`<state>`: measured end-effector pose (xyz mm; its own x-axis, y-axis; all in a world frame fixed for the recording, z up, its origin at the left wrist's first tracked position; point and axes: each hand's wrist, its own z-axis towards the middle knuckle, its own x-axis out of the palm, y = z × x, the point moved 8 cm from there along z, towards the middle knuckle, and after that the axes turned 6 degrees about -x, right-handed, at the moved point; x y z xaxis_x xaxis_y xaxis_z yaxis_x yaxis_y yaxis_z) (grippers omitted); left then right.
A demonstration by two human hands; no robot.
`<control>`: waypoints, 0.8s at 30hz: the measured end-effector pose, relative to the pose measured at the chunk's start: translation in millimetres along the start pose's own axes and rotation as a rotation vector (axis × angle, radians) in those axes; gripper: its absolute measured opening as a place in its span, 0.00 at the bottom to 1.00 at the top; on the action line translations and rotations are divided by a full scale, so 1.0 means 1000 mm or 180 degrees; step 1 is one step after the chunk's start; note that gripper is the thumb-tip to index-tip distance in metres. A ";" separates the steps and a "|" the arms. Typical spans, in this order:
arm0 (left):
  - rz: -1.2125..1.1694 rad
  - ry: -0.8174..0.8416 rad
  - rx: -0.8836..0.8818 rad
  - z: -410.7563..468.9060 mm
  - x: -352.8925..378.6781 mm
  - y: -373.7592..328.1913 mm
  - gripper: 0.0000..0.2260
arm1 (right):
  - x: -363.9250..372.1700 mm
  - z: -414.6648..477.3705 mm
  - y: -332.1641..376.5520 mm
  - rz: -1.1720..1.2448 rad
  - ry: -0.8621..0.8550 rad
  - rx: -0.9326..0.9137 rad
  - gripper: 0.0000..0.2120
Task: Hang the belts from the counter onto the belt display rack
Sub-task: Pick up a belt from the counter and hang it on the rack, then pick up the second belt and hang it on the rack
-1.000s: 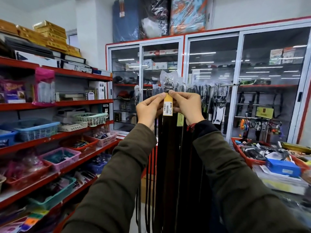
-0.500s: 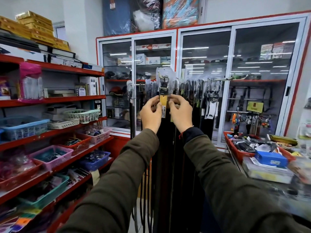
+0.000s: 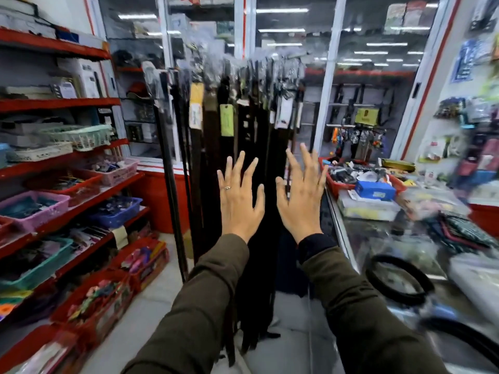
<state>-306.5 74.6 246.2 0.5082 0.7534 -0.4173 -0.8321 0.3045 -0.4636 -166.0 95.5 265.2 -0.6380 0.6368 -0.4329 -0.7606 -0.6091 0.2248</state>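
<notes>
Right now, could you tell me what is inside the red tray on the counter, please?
The red tray holds a blue box and a jumble of dark and clear packaged items, too blurred to name. Whatever lies beneath them is covered.

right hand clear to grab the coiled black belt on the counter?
Probably yes. The right hand is open and empty, raised in front of the hanging belts. The coiled black belt lies exposed on the glass counter to its lower right, with nothing visibly between them.

Matt dark leather belts (image 3: 243, 147); glossy glass counter (image 3: 383, 238).
</notes>
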 end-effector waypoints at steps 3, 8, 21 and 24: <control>-0.0113 0.0268 -0.0016 -0.039 0.036 -0.019 0.25 | -0.018 -0.046 -0.031 -0.0313 0.0206 0.0122 0.25; -0.0309 0.0891 0.0080 -0.116 0.103 -0.063 0.25 | -0.056 -0.131 -0.101 -0.0872 0.0590 0.0541 0.26; -0.1304 0.2998 0.0842 -0.298 0.228 -0.195 0.25 | -0.190 -0.320 -0.233 -0.1297 0.1814 0.1731 0.25; -0.1446 0.3580 0.1215 -0.338 0.235 -0.225 0.30 | -0.213 -0.361 -0.253 -0.1272 0.2505 0.2085 0.26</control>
<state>74.7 -13.9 -11.5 0.5149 -0.3138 -0.7977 -0.4499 0.6932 -0.5631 205.8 -56.3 -14.8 -0.2533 0.1110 -0.9610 -0.9603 0.0912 0.2637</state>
